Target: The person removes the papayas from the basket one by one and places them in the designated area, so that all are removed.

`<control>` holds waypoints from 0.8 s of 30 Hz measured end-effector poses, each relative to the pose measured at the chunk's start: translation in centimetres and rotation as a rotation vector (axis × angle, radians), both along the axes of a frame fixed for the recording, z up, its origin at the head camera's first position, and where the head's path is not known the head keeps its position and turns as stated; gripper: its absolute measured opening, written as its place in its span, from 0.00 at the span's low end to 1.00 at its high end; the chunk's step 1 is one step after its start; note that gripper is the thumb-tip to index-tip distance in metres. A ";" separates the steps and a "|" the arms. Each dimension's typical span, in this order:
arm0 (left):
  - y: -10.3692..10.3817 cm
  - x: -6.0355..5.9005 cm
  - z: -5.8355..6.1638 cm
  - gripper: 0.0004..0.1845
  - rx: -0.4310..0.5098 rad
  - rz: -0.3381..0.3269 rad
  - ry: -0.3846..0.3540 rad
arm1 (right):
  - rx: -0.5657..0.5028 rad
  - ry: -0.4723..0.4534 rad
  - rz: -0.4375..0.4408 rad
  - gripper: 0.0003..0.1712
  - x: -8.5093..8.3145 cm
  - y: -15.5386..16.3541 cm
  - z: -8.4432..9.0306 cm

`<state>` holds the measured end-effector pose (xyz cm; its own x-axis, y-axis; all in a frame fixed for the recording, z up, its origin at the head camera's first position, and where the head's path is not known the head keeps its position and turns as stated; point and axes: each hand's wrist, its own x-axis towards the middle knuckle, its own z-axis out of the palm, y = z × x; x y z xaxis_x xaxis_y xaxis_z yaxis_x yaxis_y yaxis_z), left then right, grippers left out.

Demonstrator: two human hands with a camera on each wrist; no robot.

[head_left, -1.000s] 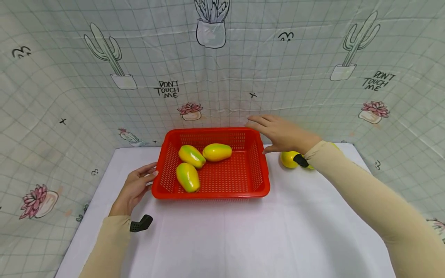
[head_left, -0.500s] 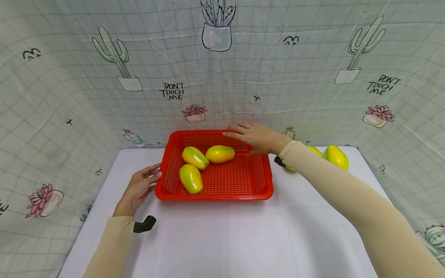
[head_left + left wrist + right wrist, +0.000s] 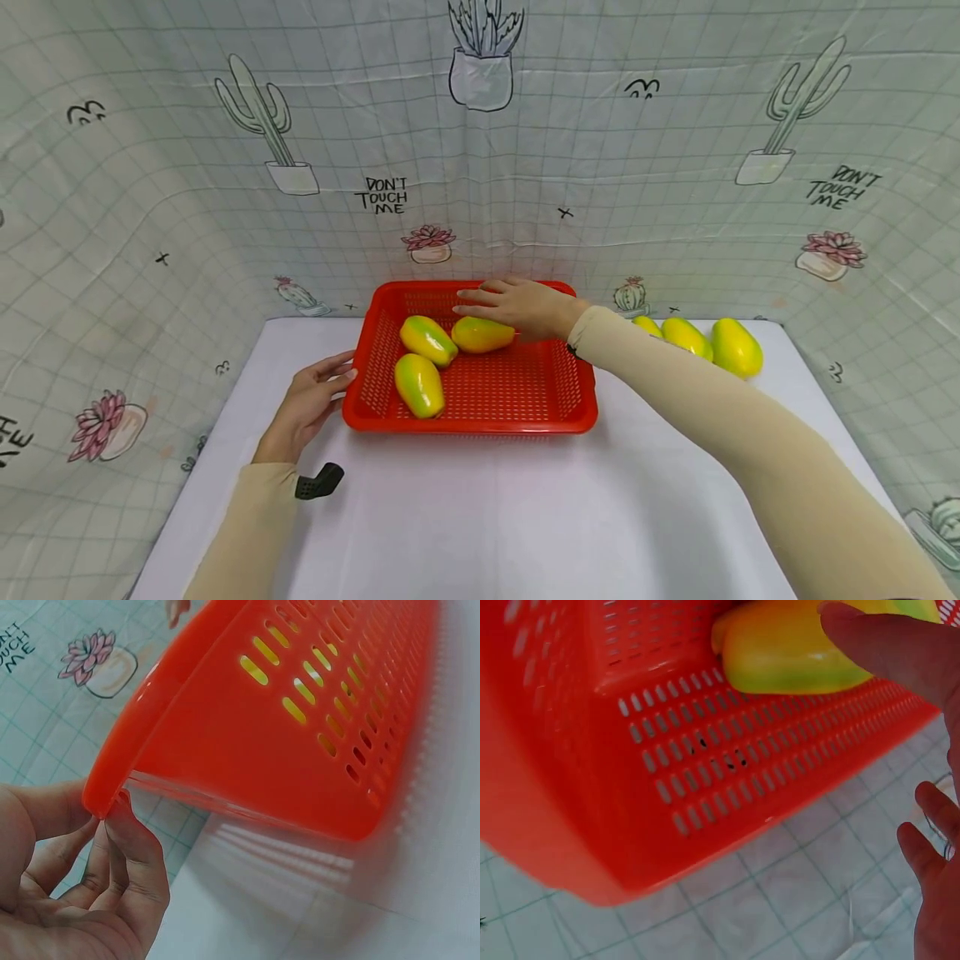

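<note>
Three more yellow-green fruits [image 3: 697, 340] lie on the white surface [image 3: 525, 508] right of the red basket [image 3: 480, 417], against a cactus-print cloth [image 3: 225, 208]. Inside the basket are three fruits. The right hand [image 3: 517, 307] hovers over the far fruit [image 3: 480, 335], fingers loosely spread, holding nothing. The left hand [image 3: 307, 404] rests straight fingers against the basket's left rim.

Glossy perforated plastic basket [image 3: 570, 400]; smooth, seemingly plastic mangoes [image 3: 418, 385].

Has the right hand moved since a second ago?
Yes. The right hand has moved left, from beyond the far right corner of the red basket to over its inside, now above the rear papaya.
</note>
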<state>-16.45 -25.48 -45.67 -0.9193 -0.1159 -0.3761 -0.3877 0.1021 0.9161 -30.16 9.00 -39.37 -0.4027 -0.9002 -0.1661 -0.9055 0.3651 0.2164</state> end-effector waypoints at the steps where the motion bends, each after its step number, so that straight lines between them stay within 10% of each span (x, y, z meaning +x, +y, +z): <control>1: 0.0 0.0 0.0 0.30 0.000 0.001 0.001 | 0.007 0.001 0.000 0.61 -0.1 -0.2 -0.2; 24: -0.3 -0.2 -0.2 0.30 0.035 0.027 0.005 | 0.248 0.114 0.049 0.53 -1.9 -2.8 -3.2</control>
